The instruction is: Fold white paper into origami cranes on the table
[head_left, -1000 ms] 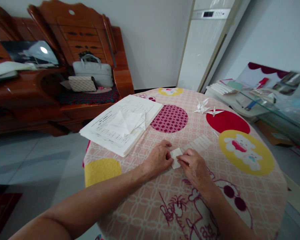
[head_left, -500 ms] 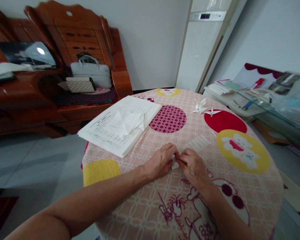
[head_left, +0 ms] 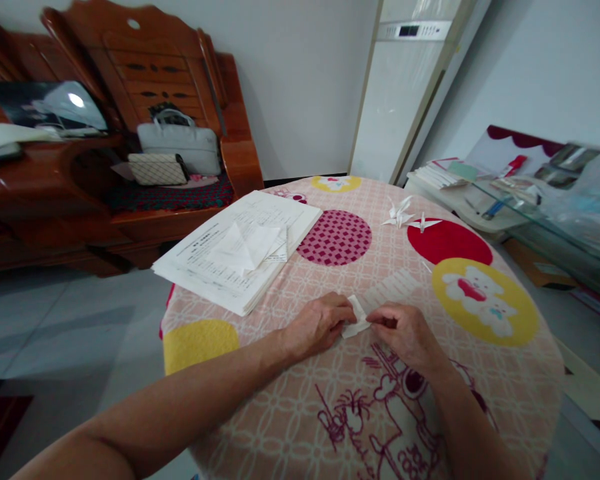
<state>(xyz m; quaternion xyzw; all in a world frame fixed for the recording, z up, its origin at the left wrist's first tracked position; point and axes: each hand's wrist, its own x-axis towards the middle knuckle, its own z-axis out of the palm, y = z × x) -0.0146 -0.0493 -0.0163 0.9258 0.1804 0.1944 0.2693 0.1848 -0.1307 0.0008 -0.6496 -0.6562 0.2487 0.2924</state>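
Between my hands, low over the patterned tablecloth (head_left: 280,400), is a small folded piece of white paper (head_left: 356,319). My left hand (head_left: 323,323) is closed on its left side, with the fingertips pressed over it. At the paper's right corner, my right hand (head_left: 404,330) pinches with thumb and forefinger. Part of the paper is hidden under the left fingers. Just beyond lies a flat strip of lined paper (head_left: 393,287). Farther back at the right sit folded paper cranes (head_left: 400,213), one of them (head_left: 424,223) partly over the cloth's red circle.
A stack of printed sheets (head_left: 215,267) with folded white paper (head_left: 247,247) on top lies at the table's left. A wooden bench (head_left: 165,53) holds bags (head_left: 190,150). To the right stands a glass shelf (head_left: 540,227) with papers and odds and ends.
My right hand has moved slightly right, away from the left hand. More of the folded paper now shows between them. The view has shifted a little.
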